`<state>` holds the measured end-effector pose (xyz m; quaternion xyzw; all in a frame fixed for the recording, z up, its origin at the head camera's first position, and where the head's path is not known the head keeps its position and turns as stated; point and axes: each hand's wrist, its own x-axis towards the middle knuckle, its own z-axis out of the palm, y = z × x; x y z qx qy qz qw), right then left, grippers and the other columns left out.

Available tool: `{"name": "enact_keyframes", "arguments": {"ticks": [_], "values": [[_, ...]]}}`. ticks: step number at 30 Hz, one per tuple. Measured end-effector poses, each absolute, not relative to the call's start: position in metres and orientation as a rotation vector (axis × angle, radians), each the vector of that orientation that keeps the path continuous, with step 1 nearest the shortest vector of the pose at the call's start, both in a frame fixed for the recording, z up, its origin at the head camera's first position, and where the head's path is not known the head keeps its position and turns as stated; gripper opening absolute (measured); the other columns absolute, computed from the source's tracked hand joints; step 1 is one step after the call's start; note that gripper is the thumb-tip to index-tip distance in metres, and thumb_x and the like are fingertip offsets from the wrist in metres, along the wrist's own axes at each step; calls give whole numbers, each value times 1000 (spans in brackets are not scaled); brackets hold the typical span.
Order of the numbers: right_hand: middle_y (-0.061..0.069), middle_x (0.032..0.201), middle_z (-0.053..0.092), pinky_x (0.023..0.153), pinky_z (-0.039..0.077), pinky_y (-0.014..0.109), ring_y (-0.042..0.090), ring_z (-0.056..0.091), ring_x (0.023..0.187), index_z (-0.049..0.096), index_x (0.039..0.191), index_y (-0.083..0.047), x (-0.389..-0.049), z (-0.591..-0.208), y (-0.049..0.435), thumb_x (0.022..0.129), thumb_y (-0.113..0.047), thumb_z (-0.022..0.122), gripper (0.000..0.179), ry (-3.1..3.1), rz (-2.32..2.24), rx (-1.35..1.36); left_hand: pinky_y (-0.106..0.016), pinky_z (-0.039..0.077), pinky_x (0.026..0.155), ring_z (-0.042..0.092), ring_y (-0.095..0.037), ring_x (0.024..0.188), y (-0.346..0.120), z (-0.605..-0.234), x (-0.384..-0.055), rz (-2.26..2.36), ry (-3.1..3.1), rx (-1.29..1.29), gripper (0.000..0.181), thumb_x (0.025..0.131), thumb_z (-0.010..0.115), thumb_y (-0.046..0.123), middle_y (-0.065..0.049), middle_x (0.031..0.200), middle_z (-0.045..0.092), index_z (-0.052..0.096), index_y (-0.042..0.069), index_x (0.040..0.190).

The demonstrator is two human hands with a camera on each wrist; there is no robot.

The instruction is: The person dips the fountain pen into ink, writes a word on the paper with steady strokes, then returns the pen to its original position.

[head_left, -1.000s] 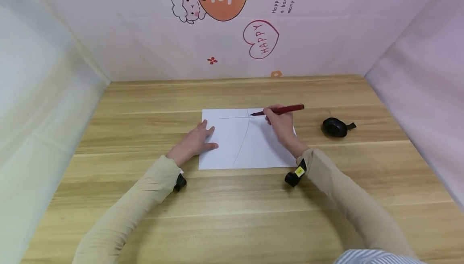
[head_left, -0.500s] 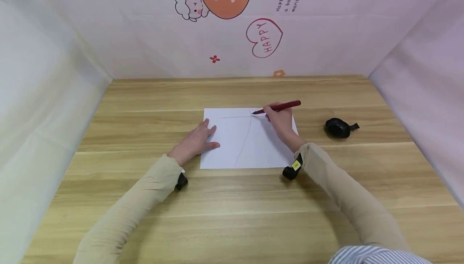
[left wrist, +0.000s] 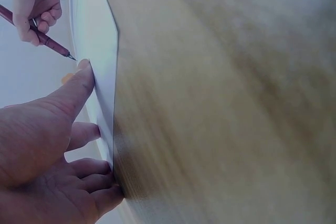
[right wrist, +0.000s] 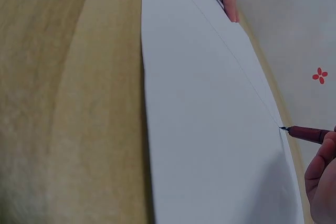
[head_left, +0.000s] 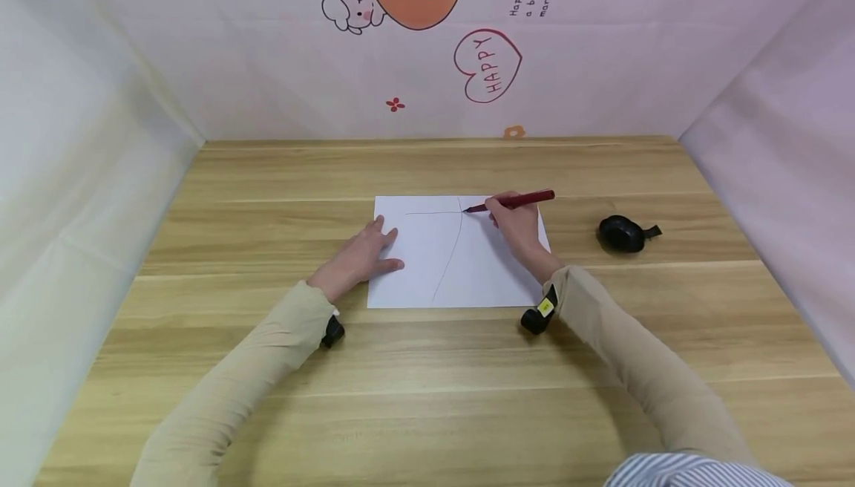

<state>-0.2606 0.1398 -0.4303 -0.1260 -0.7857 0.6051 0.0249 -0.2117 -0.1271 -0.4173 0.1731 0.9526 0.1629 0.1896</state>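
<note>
Pinches dark-red, dark-tipped pen (head_left: 528, 199) in right hand (head_left: 521, 231), near twelve o'clock on thin-lined white paper (head_left: 414, 283), apparently touching it. Rests left hand (head_left: 357, 258), fingers apart, at nine. Has dipped pen's tail slightly toward six.

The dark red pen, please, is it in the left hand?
No, the right hand holds the pen, and the left hand touches the paper.

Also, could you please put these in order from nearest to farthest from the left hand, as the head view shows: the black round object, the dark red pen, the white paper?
1. White paper: nearest, its left side under the left hand.
2. Dark red pen: farther right, held in the right hand.
3. Black round object: farthest, on the table, right of the paper.
</note>
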Motion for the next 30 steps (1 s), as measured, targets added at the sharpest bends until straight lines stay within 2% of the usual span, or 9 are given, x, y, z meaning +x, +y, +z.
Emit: {"name": "enact_keyframes", "arguments": {"ticks": [6, 30], "values": [[-8, 61, 58, 48, 39, 18, 6, 53, 56, 65, 93, -8, -259, -432, 140, 84, -19, 62, 15, -2431, 1858, -383, -53, 26, 114, 15, -41, 145, -127, -418, -212, 467, 2677, 478, 70, 92, 61, 37, -28, 155, 11, 32, 3, 146], [-8, 60, 57, 51, 38, 19, 7, 52, 57, 63, 88, -12, -252, -431, 145, 83, -21, 62, 10, -2484, 1813, -368, -50, 28, 114, 16, -41, 144, -127, -417, -213, 458, 2681, 462, 70, 90, 63, 36, -28, 155, 11, 33, 3, 146]]}}
